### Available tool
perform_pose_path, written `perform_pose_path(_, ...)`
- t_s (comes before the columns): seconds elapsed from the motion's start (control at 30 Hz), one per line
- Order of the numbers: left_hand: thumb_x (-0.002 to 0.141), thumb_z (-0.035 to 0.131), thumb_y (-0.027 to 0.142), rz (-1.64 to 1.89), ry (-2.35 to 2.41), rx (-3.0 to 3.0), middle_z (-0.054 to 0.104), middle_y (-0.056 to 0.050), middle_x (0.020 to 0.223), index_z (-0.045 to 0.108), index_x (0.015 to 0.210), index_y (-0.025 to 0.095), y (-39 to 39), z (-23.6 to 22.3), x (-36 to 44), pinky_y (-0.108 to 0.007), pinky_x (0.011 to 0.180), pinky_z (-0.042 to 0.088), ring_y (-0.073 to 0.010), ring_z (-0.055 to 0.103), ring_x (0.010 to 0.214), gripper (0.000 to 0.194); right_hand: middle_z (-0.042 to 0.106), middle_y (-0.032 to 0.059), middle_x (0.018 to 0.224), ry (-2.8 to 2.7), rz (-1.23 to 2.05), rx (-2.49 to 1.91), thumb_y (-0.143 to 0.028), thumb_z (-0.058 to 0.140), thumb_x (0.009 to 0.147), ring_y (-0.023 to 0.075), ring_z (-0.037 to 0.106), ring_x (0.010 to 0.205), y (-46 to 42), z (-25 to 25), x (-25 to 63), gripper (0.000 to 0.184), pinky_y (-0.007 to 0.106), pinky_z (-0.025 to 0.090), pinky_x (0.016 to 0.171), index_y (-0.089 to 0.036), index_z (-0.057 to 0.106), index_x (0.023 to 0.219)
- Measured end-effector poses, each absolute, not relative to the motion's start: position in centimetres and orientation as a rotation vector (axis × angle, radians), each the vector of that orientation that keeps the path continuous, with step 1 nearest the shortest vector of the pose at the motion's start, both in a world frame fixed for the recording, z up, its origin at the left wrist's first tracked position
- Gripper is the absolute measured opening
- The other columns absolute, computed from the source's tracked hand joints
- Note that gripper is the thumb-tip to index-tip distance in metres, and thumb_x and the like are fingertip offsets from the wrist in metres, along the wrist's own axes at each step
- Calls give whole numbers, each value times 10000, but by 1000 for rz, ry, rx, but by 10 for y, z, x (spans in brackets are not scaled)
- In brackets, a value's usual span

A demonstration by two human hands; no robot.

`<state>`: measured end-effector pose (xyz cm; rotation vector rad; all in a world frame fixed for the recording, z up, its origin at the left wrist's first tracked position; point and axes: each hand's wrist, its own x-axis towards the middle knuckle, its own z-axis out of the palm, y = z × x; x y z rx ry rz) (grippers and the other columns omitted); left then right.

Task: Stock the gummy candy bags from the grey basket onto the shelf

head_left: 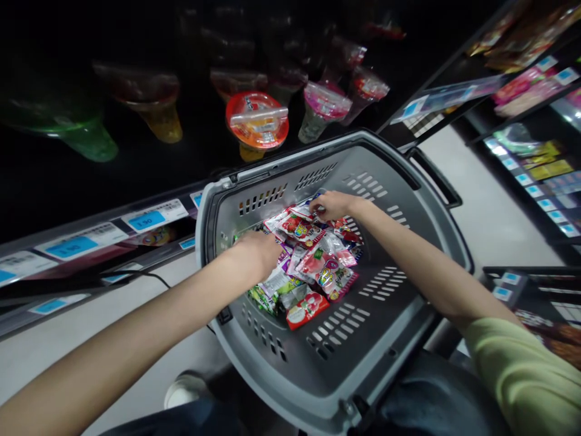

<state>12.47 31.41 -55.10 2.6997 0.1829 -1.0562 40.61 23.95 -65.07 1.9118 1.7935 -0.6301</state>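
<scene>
Creased sleeve [521,375], right hand [334,206] at glossy packets [327,272], slotted plastic basket [299,366]

Dim light, shelf [154,166] deep in shadow, sheen on packets [327,271]; edges stretched

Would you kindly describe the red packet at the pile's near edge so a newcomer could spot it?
Find the slotted grey shopping basket. Inside is a heap of candy packets; go to its edge lowest in the picture. The red packet there bears a whitish patch, unlike the pink packet above it with multicoloured lettering.
</scene>
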Motion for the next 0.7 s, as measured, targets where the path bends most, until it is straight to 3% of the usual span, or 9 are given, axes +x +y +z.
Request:
perform_pose_path(0.1,956,547,219,-1015,186,2727,740,-215,1042,760,1091,104,312,-549,123,-400,813,576,-345,720,1014,277,755,27,971,1843,-617,1923,-208,620,811,201,680,902,239,-648,405,238,261,414,726,-227,762,1001)
perform_pose_path(0.33,944,546,208,-767,142,2834,742,-122,971,756,1014,148,321,-536,119,-321,786,548,-251,727,906,230,715,79,809,1790,-444,1912,-129,600,716,209,630,763,241,-621,405,210,292,324,611,-166,735,872)
perform_pose_path(0.53,1014,408,273,-265,237,2989,688,-100,1011,647,1172,143,345,-538,120,-333,786,536,-249,700,936,315,623,43,706,1860,-313,2093,-124,503,825,169,551,694,239,-585,399,138,291,297,627,-163,633,854)
perform_pose_path(0.7,1016,449,357,-46,218,2914,599,-131,1291,450,1405,135,355,-562,123,-321,898,503,-263,610,1171,447,534,-18,663,2131,-608,2114,-193,507,900,101,454,627,239,-567,375,117,259,327,642,-167,550,794)
